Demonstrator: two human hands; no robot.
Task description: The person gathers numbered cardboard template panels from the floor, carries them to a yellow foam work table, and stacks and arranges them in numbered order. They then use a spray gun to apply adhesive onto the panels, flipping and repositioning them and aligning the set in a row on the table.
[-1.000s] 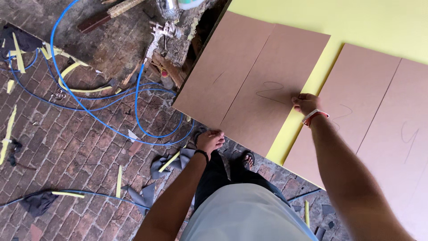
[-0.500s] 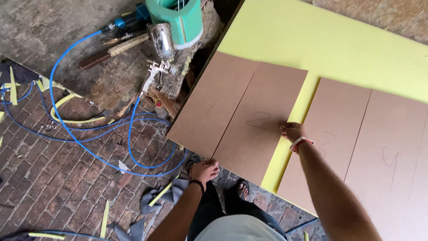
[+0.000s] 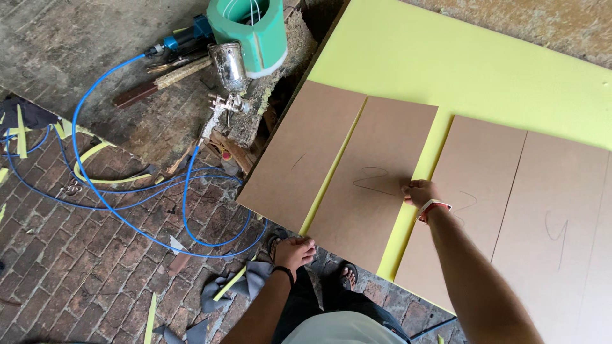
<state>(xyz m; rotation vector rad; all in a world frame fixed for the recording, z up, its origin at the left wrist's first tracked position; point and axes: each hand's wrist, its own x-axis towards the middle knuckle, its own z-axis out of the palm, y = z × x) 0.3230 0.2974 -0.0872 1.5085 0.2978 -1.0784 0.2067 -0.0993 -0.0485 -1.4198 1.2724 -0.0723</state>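
Note:
Several brown board panels lie side by side on a yellow foam sheet (image 3: 446,57). My right hand (image 3: 419,191) grips the right edge of the second panel (image 3: 363,210), which bears a pencilled scribble. My left hand (image 3: 293,251) holds that same panel at its near left corner. A thin yellow gap separates it from the first panel (image 3: 299,153) on the left. To the right of my right arm lie a third panel (image 3: 484,165) and a fourth panel (image 3: 561,210), both marked in pencil.
A metal spray gun (image 3: 226,70), a green cylinder (image 3: 252,28) and hand tools lie on the floor at upper left. A blue hose (image 3: 127,204) loops over the brick floor among yellow foam strips (image 3: 95,172). My sandalled feet (image 3: 347,274) stand at the panels' near edge.
The second panel has pulled away from the first, opening a yellow gap between them. Both hands stayed on it. The view has tilted up toward the tools.

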